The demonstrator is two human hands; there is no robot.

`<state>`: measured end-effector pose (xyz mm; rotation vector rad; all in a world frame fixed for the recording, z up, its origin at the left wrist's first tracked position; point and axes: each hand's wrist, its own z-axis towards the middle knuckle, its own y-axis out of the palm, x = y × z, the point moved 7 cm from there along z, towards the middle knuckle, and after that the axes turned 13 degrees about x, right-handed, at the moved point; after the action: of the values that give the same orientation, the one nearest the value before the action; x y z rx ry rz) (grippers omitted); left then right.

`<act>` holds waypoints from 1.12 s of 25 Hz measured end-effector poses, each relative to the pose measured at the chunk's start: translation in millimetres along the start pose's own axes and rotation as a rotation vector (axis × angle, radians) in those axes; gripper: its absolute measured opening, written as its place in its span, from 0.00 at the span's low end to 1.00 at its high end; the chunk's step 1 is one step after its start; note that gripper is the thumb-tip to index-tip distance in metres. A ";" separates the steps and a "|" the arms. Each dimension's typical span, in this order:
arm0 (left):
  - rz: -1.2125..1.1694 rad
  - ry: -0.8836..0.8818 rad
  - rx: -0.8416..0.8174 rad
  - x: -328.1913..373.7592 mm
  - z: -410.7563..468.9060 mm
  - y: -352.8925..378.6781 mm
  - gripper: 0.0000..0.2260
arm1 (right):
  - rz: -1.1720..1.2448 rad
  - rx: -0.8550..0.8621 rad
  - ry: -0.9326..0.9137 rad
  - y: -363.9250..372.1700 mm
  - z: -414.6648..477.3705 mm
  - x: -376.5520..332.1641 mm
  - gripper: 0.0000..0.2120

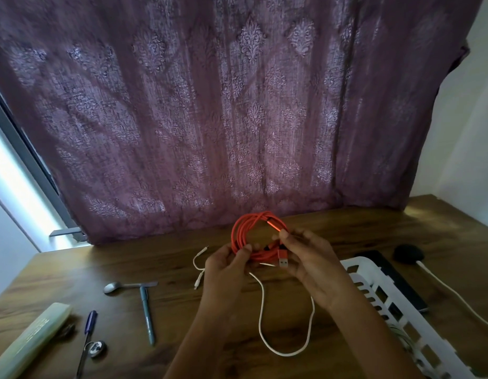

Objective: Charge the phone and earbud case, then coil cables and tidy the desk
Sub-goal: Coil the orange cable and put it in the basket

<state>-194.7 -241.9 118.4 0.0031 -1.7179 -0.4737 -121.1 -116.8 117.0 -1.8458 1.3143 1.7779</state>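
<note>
I hold a coiled orange cable (244, 231) above the middle of the wooden desk (346, 231). My left hand (226, 265) grips the coil's lower left side. My right hand (312, 262) pinches the coil near its orange USB plug (282, 258), which sticks out below the fingers. A loose white cable (262, 318) lies on the desk under my hands, looping toward me. At the right a dark phone (396, 280) lies flat behind a white basket, and a black round earbud case (408, 253) sits beyond it with a white cable (456, 294) running from it.
A white slotted basket (374, 285) stands at the right front. On the left lie a spoon (114, 287), a teal pen (147, 315), a blue pen (88, 332), a small round metal object (96, 347) and a pale green case (29, 340). A purple curtain (210, 119) hangs behind the desk.
</note>
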 end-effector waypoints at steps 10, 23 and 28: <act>0.074 -0.058 -0.137 -20.4 -2.2 18.0 0.09 | -0.048 0.185 0.010 -42.0 -10.2 5.9 0.11; 0.102 -0.399 -0.358 -88.2 -33.4 54.1 0.09 | -0.028 0.474 0.004 -126.8 -44.5 16.8 0.05; 0.144 -0.467 -0.414 -112.4 -47.8 66.3 0.12 | 0.008 0.536 0.046 -154.8 -56.0 25.6 0.03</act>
<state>-108.9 -166.5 39.2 -0.5635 -2.0225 -0.7567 25.5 -81.6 46.1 -1.5812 1.6180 1.2222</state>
